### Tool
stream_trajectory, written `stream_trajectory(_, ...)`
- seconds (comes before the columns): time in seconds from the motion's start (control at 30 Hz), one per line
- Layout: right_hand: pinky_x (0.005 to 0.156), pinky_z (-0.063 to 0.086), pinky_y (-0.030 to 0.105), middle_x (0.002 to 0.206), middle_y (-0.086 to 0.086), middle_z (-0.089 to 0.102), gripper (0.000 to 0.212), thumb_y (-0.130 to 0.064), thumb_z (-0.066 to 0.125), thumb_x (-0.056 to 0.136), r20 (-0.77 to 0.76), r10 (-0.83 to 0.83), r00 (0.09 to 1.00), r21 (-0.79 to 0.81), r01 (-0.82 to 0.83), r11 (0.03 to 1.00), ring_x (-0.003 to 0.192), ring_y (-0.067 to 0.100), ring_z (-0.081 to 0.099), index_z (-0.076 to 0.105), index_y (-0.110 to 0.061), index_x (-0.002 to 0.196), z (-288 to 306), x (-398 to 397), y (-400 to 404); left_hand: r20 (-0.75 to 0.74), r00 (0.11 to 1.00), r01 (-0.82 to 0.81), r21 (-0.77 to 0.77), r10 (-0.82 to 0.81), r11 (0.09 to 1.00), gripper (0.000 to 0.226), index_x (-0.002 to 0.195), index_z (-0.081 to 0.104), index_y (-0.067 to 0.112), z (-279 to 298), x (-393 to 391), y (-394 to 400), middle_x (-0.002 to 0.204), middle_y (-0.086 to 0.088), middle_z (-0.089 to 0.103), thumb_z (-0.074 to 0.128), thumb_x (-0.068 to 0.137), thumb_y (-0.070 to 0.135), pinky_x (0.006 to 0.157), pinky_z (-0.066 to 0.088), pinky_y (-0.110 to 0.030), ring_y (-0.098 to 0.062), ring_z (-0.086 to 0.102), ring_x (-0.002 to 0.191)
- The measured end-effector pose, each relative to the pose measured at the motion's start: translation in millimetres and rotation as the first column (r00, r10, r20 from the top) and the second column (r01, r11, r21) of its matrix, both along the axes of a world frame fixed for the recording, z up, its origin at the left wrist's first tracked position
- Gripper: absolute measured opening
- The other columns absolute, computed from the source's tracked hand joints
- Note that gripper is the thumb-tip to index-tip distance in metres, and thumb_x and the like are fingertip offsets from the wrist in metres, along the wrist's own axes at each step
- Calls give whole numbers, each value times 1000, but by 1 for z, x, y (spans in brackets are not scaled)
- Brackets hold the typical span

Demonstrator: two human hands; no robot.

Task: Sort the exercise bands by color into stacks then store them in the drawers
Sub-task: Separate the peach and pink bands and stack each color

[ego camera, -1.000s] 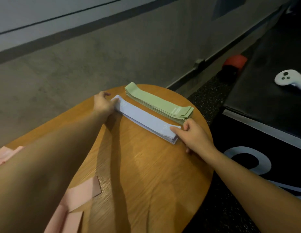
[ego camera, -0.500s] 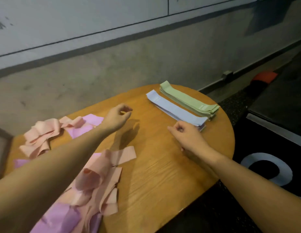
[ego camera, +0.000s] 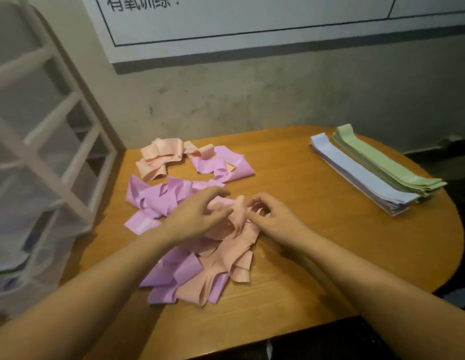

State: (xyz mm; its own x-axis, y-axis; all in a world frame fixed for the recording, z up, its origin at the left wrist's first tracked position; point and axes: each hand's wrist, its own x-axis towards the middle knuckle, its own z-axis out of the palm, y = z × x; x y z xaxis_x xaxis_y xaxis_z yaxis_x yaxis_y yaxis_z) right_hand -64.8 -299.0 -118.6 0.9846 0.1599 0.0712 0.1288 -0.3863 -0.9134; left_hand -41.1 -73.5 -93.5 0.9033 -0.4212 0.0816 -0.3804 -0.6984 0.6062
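Observation:
A loose heap of pink and peach exercise bands (ego camera: 189, 258) lies at the middle of the wooden table (ego camera: 317, 250). Both hands meet over it: my left hand (ego camera: 197, 216) and my right hand (ego camera: 273, 219) each pinch the same raised peach band (ego camera: 239, 211) between thumb and fingers. More tangled peach bands (ego camera: 158, 159) and pink bands (ego camera: 226, 165) lie further back. At the table's right end a neat stack of light-blue bands (ego camera: 361, 178) lies beside a neat stack of green bands (ego camera: 385, 165).
A white-framed drawer unit with translucent fronts (ego camera: 39, 162) stands at the table's left edge. A grey wall with a white poster (ego camera: 252, 19) rises behind. The table's near edge (ego camera: 252, 341) drops to a dark floor.
My hands left the light-blue stack at the right and moved left to the mixed heap, where they took hold of a peach band. The view swung left, bringing the drawer unit in.

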Motion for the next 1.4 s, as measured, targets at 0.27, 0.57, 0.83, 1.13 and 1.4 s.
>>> stream_trajectory(0.27, 86, 49, 24, 110, -9, 67, 35, -19, 77, 85, 67, 57, 996, -191, -44, 981, 96, 5, 63, 70, -24, 119, -27, 13, 20, 81, 991, -86, -184, 102, 979, 55, 137, 51, 33, -44, -28, 7, 131, 19, 56, 60, 86, 53, 102, 46, -32, 2, 53, 119)
stream_trajectory(0.57, 86, 50, 23, 93, -23, 74, 19, -18, 61, 99, 61, -65, 996, 124, 57, 991, 89, -3, 64, 75, -31, 94, -33, 12, -16, 222, 970, -64, -156, 98, 986, 52, 140, 53, 30, -51, -27, 7, 133, 19, 58, 69, 91, 35, 100, 44, -23, 3, 52, 118)
stream_trajectory(0.83, 69, 60, 31, 87, 5, 66, 12, -16, 51, 103, -185, -235, 954, 717, 295, 632, 79, 16, 67, 59, -14, 95, -22, 11, -33, 359, 927, -89, -57, 103, 994, 30, 113, 68, 22, -60, -27, 6, 104, 11, 63, 64, 89, 40, 85, 49, -36, -8, 59, 96)
stream_trajectory(1.13, 69, 50, 23, 90, -6, 75, 24, 2, 57, 94, -94, -199, 976, 684, 208, 699, 80, 9, 64, 71, -17, 98, -21, 6, -33, 394, 918, -59, 28, 43, 998, 26, 95, 73, 23, -57, -23, 5, 102, 11, 60, 56, 94, 43, 79, 47, -36, -9, 56, 91)
stream_trajectory(1.4, 72, 53, 24, 96, 10, 72, 21, 0, 66, 92, -16, -118, 993, 659, 99, 745, 84, 14, 67, 67, -16, 105, -24, 5, -36, 328, 934, -134, -39, 140, 990, 31, 97, 75, 21, -26, -20, -48, 99, 12, 65, 52, 99, 41, 87, 42, -29, -7, 54, 98)
